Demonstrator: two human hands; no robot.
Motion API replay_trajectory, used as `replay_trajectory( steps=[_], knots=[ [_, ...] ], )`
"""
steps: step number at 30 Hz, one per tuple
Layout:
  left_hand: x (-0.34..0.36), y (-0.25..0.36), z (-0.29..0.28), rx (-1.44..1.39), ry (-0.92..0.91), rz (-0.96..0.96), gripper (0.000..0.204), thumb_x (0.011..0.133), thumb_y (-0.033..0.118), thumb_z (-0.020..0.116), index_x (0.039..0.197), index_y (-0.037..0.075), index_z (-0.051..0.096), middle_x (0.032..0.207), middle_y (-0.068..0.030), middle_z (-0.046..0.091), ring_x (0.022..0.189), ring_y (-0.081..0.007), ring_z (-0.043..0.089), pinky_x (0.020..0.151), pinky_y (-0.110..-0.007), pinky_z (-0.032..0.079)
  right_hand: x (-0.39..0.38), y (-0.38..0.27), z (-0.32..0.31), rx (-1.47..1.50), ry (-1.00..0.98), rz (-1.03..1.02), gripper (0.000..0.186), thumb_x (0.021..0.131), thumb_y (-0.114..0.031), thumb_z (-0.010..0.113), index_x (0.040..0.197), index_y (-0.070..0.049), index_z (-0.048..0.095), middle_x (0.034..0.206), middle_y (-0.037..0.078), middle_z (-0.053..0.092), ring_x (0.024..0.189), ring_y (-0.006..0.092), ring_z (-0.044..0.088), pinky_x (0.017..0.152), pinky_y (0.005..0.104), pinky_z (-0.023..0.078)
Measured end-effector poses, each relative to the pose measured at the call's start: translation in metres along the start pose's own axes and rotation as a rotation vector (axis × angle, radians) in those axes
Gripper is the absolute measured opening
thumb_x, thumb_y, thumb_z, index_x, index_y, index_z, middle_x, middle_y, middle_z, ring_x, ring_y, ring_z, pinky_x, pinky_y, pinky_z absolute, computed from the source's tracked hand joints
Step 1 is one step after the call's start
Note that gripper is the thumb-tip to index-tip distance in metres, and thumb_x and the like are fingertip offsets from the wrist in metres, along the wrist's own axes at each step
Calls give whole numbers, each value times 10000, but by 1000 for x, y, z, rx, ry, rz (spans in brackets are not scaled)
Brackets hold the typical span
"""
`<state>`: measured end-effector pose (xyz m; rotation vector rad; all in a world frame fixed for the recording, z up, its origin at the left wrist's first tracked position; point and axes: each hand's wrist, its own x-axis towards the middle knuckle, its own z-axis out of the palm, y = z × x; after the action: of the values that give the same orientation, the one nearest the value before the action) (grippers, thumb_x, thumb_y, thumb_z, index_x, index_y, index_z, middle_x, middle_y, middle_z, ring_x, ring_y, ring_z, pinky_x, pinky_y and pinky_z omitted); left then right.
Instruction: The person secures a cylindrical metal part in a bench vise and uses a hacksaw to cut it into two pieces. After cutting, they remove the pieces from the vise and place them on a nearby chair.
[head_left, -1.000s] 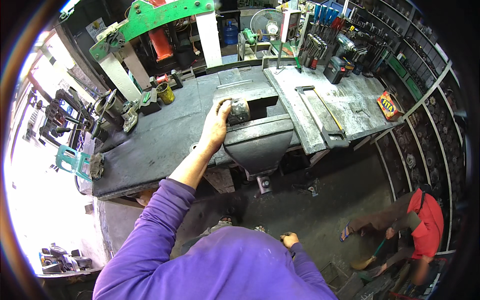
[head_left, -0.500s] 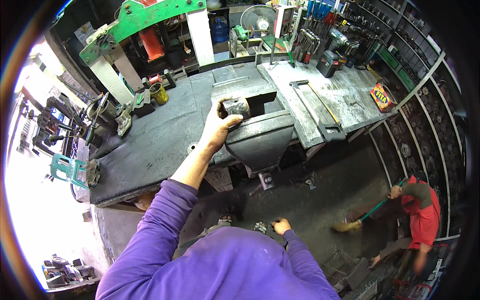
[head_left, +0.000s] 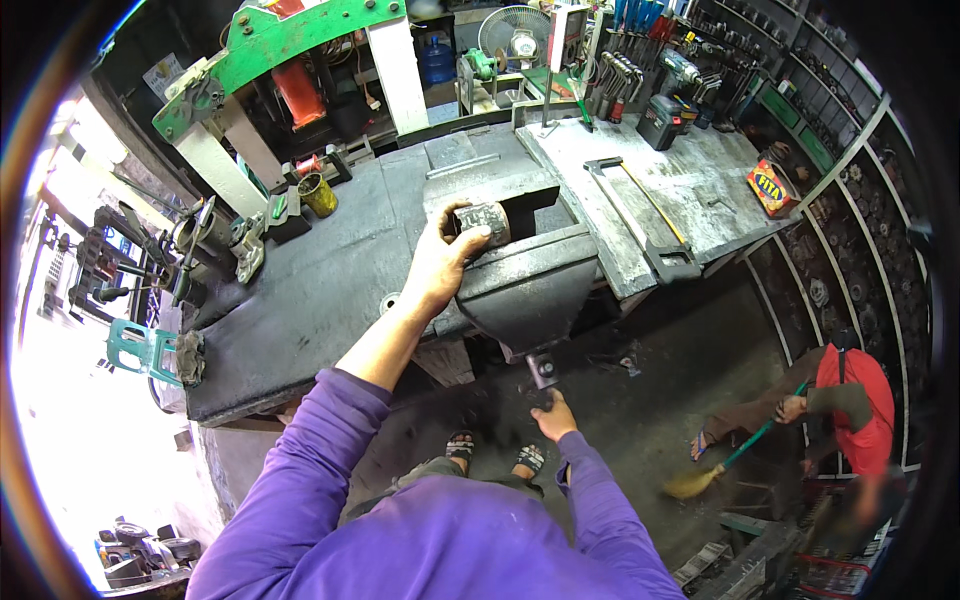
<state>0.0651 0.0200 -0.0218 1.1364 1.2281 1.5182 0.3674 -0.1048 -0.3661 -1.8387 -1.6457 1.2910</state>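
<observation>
Between the open jaws of the large dark metal vise (head_left: 525, 285), my left hand (head_left: 443, 258) grips a short, worn metal cylinder (head_left: 482, 222). Its thumb lies over the front of the cylinder, and the fingers curl round the back. Below the vise body, my right hand (head_left: 552, 414) is closed on the vise handle (head_left: 548, 393), just under the round screw end (head_left: 543, 368). A hacksaw (head_left: 640, 215) lies to the right of the vise on a pale steel plate.
A bench (head_left: 270, 330) with a yellow can (head_left: 318, 195) spans the left. A red and yellow box (head_left: 770, 188) and tools stand on the plate (head_left: 690, 170). A green-framed press (head_left: 280, 35) stands behind. At lower right, a co-worker (head_left: 850, 410) in red bends with a broom (head_left: 695, 480).
My right hand has risen to the vise handle. The cylinder has shifted slightly within my left hand's grip. The co-worker has changed posture, and the broom has swung on the floor.
</observation>
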Motion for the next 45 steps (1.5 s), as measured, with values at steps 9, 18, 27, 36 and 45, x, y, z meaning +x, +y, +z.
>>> replay_trajectory(
  steps=[9,18,27,36,45],
  knots=[
    [1,-2,-3,-81,-47,-11,601,924,177,784,1435,40,499,1292,-123,629,1189,-192,593,1048,-343,484,-21,-106,95,390,-319,186,626,854,-176,794,1407,5,562,1186,166,732,1151,305,696,967,396,538],
    [5,-4,-5,-144,-88,-25,593,915,170,795,1417,35,510,1309,-131,621,1221,-203,577,1087,-346,462,-133,-295,-69,1368,-882,-505,644,874,13,593,1502,-8,454,1196,217,621,954,288,672,846,408,553],
    [2,-3,-3,-155,-73,-11,602,916,156,792,1426,32,498,1315,-122,620,1205,-191,595,1065,-336,480,-10,-95,-106,-228,164,-189,694,782,24,636,1467,-30,541,1382,202,630,1264,305,623,1081,361,476],
    [0,2,-2,-147,-57,-58,603,921,136,788,1435,30,490,1312,-123,626,1203,-192,595,1057,-332,484,-23,-107,81,66,-957,-388,448,927,-268,725,1289,-7,680,1251,176,726,1174,304,691,1024,378,530],
    [0,1,-1,-213,-73,-38,606,920,146,792,1430,21,489,1306,-123,627,1212,-190,593,1058,-332,482,12,-4,-27,-191,288,-42,997,746,-220,900,1567,-40,362,1383,269,622,1293,410,608,1122,438,478]
  ],
)
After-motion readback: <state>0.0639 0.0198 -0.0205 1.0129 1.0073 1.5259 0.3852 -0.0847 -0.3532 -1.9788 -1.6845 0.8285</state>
